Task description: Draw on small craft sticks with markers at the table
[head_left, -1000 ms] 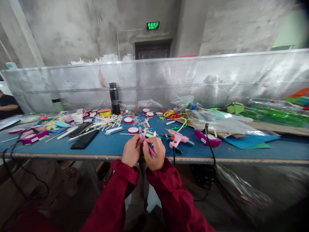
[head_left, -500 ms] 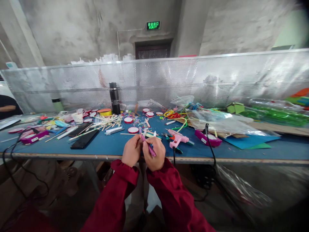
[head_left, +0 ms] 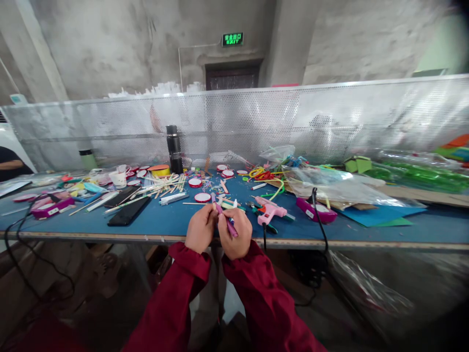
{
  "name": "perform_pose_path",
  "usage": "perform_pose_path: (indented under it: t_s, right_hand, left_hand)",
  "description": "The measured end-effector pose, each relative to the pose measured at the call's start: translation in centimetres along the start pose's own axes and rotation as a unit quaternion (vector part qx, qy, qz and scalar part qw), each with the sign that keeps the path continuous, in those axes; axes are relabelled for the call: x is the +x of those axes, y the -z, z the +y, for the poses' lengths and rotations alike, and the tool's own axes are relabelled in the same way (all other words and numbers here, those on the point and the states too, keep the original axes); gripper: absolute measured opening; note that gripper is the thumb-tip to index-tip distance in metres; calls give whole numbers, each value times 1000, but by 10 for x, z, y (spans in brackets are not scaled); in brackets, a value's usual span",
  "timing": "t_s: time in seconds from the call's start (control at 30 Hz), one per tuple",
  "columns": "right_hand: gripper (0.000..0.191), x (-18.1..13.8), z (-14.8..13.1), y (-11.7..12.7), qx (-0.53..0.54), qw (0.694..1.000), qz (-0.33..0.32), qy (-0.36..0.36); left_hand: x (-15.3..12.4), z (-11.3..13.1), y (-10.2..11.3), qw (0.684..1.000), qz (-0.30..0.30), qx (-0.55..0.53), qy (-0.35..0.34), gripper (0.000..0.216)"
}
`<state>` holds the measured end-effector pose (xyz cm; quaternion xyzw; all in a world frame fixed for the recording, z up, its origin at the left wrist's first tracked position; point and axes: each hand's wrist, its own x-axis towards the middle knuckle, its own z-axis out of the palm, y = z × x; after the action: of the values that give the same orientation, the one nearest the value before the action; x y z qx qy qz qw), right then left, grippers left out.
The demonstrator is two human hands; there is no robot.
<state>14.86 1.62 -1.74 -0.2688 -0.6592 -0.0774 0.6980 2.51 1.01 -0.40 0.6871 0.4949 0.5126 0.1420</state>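
Observation:
Both my hands meet at the front edge of a blue worktable [head_left: 164, 222], in dark red sleeves. My right hand [head_left: 236, 234] is closed round a slim purple stick-like tool [head_left: 230, 226] that points up and to the left. My left hand [head_left: 200, 229] is closed too, its fingertips pinching the upper end of the same purple piece. A pink hot glue gun [head_left: 269, 210] lies on the table just right of my hands, its black cord hanging over the edge.
Craft clutter covers the table: wooden sticks [head_left: 164, 186], red-and-white round lids [head_left: 202, 197], a black phone [head_left: 128, 211], a black flask [head_left: 174, 149], plastic bags [head_left: 330, 183], a magenta tape holder [head_left: 315, 209]. A perforated metal screen [head_left: 330, 117] backs the table. Another person's arm [head_left: 10, 165] shows far left.
Almost nothing: my hands keep their grip on the purple piece, with only a slight shift of the right fingers. The arm at far left has drawn back a little.

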Motion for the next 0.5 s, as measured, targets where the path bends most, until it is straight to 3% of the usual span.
perform_pose_path:
  t_s: [0.5]
  right_hand:
    - [7,1,0,0,-10,1000,-3,-7]
  left_hand:
    - [-1,1,1,1000,-2,12,-2,25]
